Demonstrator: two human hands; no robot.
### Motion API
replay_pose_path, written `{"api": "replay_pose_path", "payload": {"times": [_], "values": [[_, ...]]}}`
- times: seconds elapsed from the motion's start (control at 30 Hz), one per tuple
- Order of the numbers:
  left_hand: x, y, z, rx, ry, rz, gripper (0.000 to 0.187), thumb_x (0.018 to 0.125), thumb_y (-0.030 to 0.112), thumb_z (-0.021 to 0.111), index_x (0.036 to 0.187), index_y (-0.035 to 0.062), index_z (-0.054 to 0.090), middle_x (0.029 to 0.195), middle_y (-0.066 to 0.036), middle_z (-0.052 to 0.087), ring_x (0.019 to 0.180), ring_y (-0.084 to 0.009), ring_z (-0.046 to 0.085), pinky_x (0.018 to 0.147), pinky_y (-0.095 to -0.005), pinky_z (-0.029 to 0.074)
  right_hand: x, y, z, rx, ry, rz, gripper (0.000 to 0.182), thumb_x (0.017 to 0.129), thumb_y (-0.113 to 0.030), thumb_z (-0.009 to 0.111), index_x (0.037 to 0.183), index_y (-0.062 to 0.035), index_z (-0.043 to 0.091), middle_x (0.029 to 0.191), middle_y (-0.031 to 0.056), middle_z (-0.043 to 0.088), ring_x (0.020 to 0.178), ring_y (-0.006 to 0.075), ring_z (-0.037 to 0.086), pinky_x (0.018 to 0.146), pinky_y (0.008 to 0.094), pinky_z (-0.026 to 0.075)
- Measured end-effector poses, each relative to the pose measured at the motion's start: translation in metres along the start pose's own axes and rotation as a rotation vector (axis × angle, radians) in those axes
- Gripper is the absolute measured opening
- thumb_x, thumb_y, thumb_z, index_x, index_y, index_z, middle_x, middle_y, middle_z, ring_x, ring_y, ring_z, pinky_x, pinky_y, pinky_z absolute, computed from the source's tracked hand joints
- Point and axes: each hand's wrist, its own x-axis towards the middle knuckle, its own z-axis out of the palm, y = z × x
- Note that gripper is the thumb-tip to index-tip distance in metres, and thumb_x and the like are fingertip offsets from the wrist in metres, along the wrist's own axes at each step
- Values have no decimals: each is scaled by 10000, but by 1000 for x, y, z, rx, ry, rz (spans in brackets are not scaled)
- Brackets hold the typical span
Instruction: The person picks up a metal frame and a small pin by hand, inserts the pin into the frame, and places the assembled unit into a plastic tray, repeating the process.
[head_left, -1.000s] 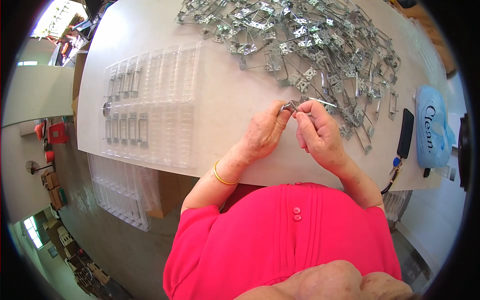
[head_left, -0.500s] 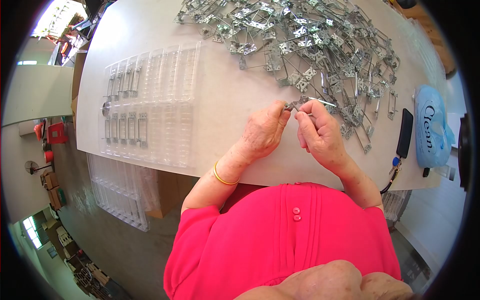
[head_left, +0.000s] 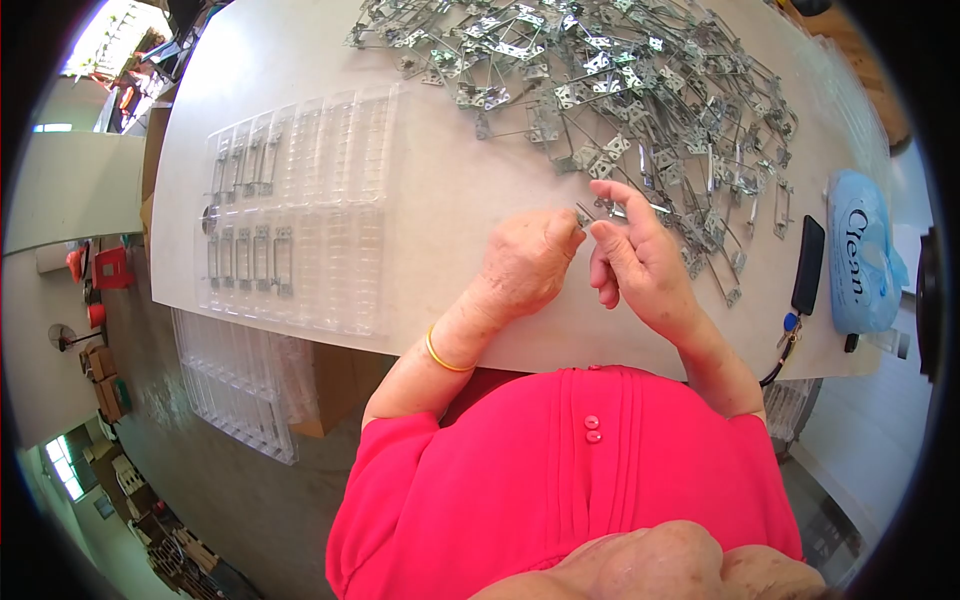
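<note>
My left hand [head_left: 530, 262] is closed around a small metal part [head_left: 583, 214], and only the part's end shows past the thumb and fingertips. Just to the right is my right hand [head_left: 640, 255], its thumb and index finger apart, with nothing visible between them. Beyond both hands lies a large tangled pile of metal brackets [head_left: 620, 80] with thin rods. On the left, a clear plastic tray [head_left: 340, 200] holds several similar metal pieces [head_left: 262, 260] in two rows of slots.
A black phone-like object [head_left: 809, 266] and a blue plastic pack [head_left: 862, 255] are at the right. Keys on a strap [head_left: 792, 335] lie near the table's front edge. More clear trays [head_left: 235, 385] sit below the table at the left.
My right hand has opened, its index finger lifting away from the metal part. My left hand keeps its grip in nearly the same place.
</note>
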Motion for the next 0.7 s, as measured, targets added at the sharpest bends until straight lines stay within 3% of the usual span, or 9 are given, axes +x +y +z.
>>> {"api": "replay_pose_path", "payload": {"times": [0.1, 0.17, 0.3, 0.47, 0.6, 0.67, 0.7], "values": [[-3, -1, 4, 18, -56, 69, 138, 906, 79, 652, 907, 56, 516, 737, -115, 610, 669, -341, 614, 611, -445, 472, 5, 5, -4, 82, -75, 84, 365, 1094, -223, 477, 1397, -21, 447, 646, 23, 585, 465, 86, 525, 438, 225, 423], [-5, -1, 7, 15, -92, 87, 133, 905, 88, 652, 893, 59, 523, 746, -108, 616, 677, -332, 617, 629, -439, 476, 9, 8, -11, 191, -181, 180, 312, 1094, -239, 475, 1319, -25, 504, 631, 23, 582, 432, 85, 507, 422, 223, 417], [-4, 4, 6, 65, -117, 84, 201, 871, 86, 712, 936, 63, 523, 746, -91, 602, 691, -329, 615, 627, -437, 475, 12, 1, -21, 105, -186, 232, 250, 1073, -256, 528, 1211, -48, 547, 618, 15, 586, 438, 76, 514, 406, 233, 405], [-4, 5, 3, 87, -169, 131, 219, 858, 120, 735, 918, 67, 531, 744, -93, 602, 691, -329, 613, 633, -437, 473, 16, 3, -32, -142, -165, 150, 212, 1050, -260, 575, 997, -56, 601, 606, -35, 547, 457, 41, 482, 409, 227, 355], [-1, 15, -3, -40, -282, 200, 182, 888, 145, 719, 918, 63, 559, 744, -106, 602, 696, -331, 611, 638, -422, 472, 24, 18, -38, -132, -5, 63, 212, 1041, -250, 603, 960, -55, 621, 672, -62, 555, 515, 15, 472, 437, 222, 347], [-4, 14, 0, -92, -289, 193, 166, 922, 161, 701, 928, 58, 572, 743, -115, 599, 691, -327, 605, 637, -410, 468, 29, 21, -41, 68, 121, -43, 185, 1042, -229, 612, 979, -56, 630, 742, -74, 569, 567, -6, 465, 459, 210, 340], [-5, 12, 1, -236, -256, 3, 163, 980, 202, 648, 967, 54, 581, 731, -104, 577, 676, -289, 591, 635, -394, 459, 30, 25, -41, 61, 167, -133, 167, 1052, -225, 599, 989, -78, 645, 777, -63, 594, 563, -6, 477, 452, 195, 343]]}}
